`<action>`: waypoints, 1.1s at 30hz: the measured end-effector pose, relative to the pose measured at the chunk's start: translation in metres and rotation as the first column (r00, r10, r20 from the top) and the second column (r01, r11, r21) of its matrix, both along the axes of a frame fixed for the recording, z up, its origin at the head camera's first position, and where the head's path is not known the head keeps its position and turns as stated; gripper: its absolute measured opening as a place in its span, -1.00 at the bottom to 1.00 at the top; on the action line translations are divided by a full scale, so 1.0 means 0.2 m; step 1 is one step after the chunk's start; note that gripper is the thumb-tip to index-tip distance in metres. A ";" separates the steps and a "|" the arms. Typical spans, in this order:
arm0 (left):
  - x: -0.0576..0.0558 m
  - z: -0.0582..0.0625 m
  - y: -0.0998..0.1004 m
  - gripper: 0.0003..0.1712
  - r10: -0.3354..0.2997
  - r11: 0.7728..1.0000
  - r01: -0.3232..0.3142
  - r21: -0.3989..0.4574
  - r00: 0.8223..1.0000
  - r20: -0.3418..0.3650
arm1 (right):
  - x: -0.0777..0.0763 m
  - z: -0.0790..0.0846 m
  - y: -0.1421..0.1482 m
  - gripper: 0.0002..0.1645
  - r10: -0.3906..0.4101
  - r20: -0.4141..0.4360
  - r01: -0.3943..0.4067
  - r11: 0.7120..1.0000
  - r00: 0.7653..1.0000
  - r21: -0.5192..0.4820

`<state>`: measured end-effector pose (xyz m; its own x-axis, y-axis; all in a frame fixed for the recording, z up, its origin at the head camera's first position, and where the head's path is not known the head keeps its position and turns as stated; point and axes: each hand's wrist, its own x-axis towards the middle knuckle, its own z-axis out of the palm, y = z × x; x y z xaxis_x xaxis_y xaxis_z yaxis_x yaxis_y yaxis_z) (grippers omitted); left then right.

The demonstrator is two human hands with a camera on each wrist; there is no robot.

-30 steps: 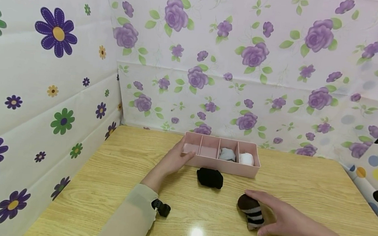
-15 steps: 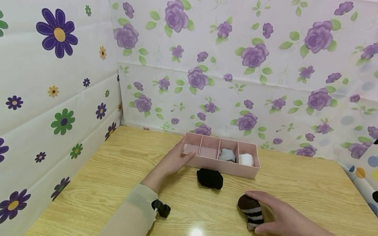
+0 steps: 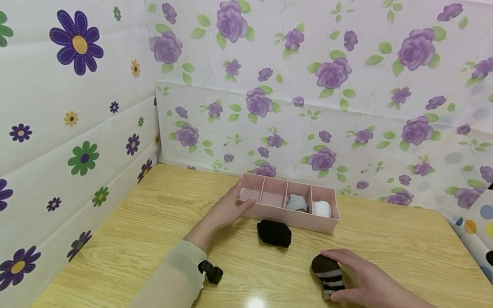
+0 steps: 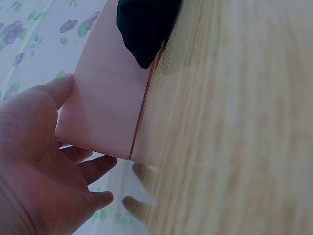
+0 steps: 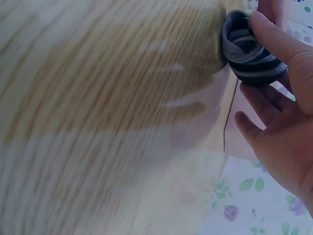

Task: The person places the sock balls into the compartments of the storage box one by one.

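My right hand [image 3: 364, 280] pinches a rolled sock [image 3: 327, 270], brown with grey and black stripes, between thumb and fingers on the table. The right wrist view shows the folded opening of this sock [image 5: 247, 51] facing the camera. My left hand [image 3: 228, 207] holds the left end of a pink divided box [image 3: 290, 217], thumb at the front rim and fingers round the end. In front of the box lies a black rolled cloth bundle [image 3: 274, 233], probably a sock. A grey bundle [image 3: 297, 203] and a white bundle [image 3: 322, 208] sit in the two right compartments; the two left ones hold nothing.
A wooden table [image 3: 174, 201] bears everything. Behind it hangs a rose-patterned sheet [image 3: 303, 81], and a flower-patterned sheet [image 3: 73, 113] covers the left side. A small black device [image 3: 210, 271] is strapped to the left wrist.
My right thumb has closed in from beside the striped sock to touch its near end. The left hand, box and black bundle stay where they were.
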<state>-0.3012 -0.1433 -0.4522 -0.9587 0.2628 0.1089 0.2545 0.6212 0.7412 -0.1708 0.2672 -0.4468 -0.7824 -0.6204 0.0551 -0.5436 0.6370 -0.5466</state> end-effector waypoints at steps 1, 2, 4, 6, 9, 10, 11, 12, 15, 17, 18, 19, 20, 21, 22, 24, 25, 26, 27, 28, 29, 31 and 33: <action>0.00 0.00 0.00 0.10 0.001 1.000 -0.001 0.000 1.000 0.000 | 0.00 0.00 0.00 0.05 -0.006 -0.001 0.006 1.000 1.000 0.003; 0.00 0.00 0.00 0.10 0.002 1.000 -0.002 0.000 1.000 0.001 | 0.00 0.01 -0.01 0.05 -0.012 -0.003 0.012 1.000 1.000 0.008; 0.00 0.00 0.00 0.09 0.003 1.000 -0.003 0.002 1.000 0.002 | 0.00 0.01 -0.01 0.03 -0.022 -0.014 0.022 1.000 1.000 0.014; 0.01 0.00 0.00 0.09 0.003 1.000 -0.003 0.005 1.000 0.004 | 0.00 0.02 -0.02 0.01 -0.030 -0.034 0.031 0.999 0.999 0.014; 0.01 0.01 0.00 0.09 0.002 1.000 -0.002 0.014 1.000 0.004 | 0.01 0.03 -0.03 -0.03 -0.034 -0.077 0.034 0.999 0.996 0.004; 0.01 0.01 0.00 0.09 0.002 1.000 -0.002 0.016 1.000 0.003 | 0.01 0.04 -0.04 -0.04 -0.035 -0.095 0.035 0.999 0.995 -0.001; 0.01 0.01 0.00 0.09 0.003 1.000 -0.003 0.017 1.000 0.003 | 0.01 0.04 -0.04 -0.04 -0.038 -0.105 0.037 0.999 0.994 -0.006; 0.01 0.01 0.00 0.09 0.005 1.000 -0.005 0.017 1.000 0.004 | 0.01 0.05 -0.04 -0.04 -0.039 -0.116 0.037 0.999 0.993 -0.012; 0.01 0.01 0.00 0.09 0.008 1.000 -0.008 0.015 1.000 0.007 | 0.01 0.07 -0.05 -0.03 -0.061 -0.155 0.057 0.998 0.986 -0.025; 0.01 0.01 0.00 0.09 0.009 1.000 -0.009 0.015 1.000 0.008 | 0.00 0.08 -0.06 -0.02 -0.077 -0.165 0.073 0.997 0.983 -0.031; 0.01 0.01 0.00 0.09 0.009 1.000 -0.009 0.014 1.000 0.008 | -0.01 0.09 -0.07 -0.01 -0.084 -0.171 0.078 0.996 0.982 -0.038; 0.01 0.01 0.00 0.09 0.008 1.000 -0.008 0.013 1.000 0.008 | -0.01 0.10 -0.07 -0.02 -0.088 -0.177 0.082 0.996 0.980 -0.042; 0.01 0.01 0.00 0.09 0.007 1.000 -0.007 0.014 1.000 0.007 | -0.02 0.11 -0.08 -0.02 -0.095 -0.175 0.088 0.995 0.980 -0.051; 0.01 0.01 0.00 0.09 0.006 1.000 -0.006 0.015 1.000 0.007 | -0.03 0.11 -0.08 -0.02 -0.098 -0.173 0.089 0.994 0.980 -0.058; 0.01 0.01 0.00 0.09 0.005 1.000 -0.005 0.016 1.000 0.005 | -0.04 0.12 -0.09 -0.02 -0.098 -0.174 0.088 0.994 0.980 -0.067; 0.01 0.01 0.00 0.09 0.003 1.000 -0.003 0.016 1.000 0.005 | -0.05 0.14 -0.10 -0.03 -0.100 -0.171 0.086 0.993 0.980 -0.087; 0.01 0.01 0.00 0.09 0.001 1.000 -0.001 0.018 1.000 0.006 | -0.06 0.14 -0.11 -0.03 -0.100 -0.169 0.085 0.992 0.980 -0.094; 0.01 0.01 0.00 0.09 0.000 1.000 0.000 0.019 1.000 0.006 | -0.08 0.15 -0.11 -0.03 -0.102 -0.164 0.086 0.991 0.981 -0.101; 0.01 0.01 0.00 0.09 -0.001 1.000 0.000 0.020 1.000 0.007 | -0.09 0.16 -0.12 -0.02 -0.102 -0.163 0.085 0.991 0.981 -0.106; 0.01 0.01 0.00 0.09 -0.002 1.000 0.001 0.020 1.000 0.007 | -0.10 0.16 -0.13 -0.02 -0.105 -0.162 0.087 0.990 0.981 -0.112; 0.01 0.01 0.00 0.09 -0.002 1.000 0.002 0.020 1.000 0.007 | -0.11 0.17 -0.14 -0.02 -0.110 -0.159 0.091 0.988 0.981 -0.121; 0.01 0.01 0.00 0.09 -0.003 1.000 0.003 0.021 1.000 0.008 | -0.14 0.18 -0.16 -0.01 -0.124 -0.157 0.103 0.986 0.980 -0.132; 0.01 0.01 0.00 0.09 -0.002 1.000 0.001 0.016 1.000 0.012 | -0.17 0.20 -0.19 -0.02 -0.141 -0.159 0.118 0.983 0.977 -0.142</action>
<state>-0.2995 -0.1433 -0.4511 -0.9595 0.2625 0.1019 0.2467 0.6089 0.7539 -0.2038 0.2301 -0.4073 -0.8283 -0.4930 0.2662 -0.5520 0.6369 -0.5382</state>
